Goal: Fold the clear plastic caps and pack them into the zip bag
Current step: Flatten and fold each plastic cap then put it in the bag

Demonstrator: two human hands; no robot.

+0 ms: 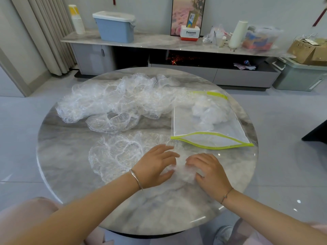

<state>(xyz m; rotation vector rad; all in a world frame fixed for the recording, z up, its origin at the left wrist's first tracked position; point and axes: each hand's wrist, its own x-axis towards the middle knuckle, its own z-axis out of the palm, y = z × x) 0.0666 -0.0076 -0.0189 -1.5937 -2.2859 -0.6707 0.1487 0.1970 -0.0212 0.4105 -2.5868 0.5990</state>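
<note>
A crumpled clear plastic cap [184,171] lies on the round marble table [70,147] between my two hands. My left hand [155,165] presses its left side with fingers spread and thumb against it. My right hand [210,171] grips its right side with curled fingers. Another cap [115,154] lies spread flat to the left of my hands. A big heap of caps [115,99] covers the far half of the table. The zip bag [208,128] with a green rim lies to the right, mouth open toward me, with folded caps [207,112] inside.
A second green-edged bag [212,94] lies behind the zip bag. Beyond the table stands a low cabinet [159,43] with a blue bin, a box and bags. My knees show below the table's near edge.
</note>
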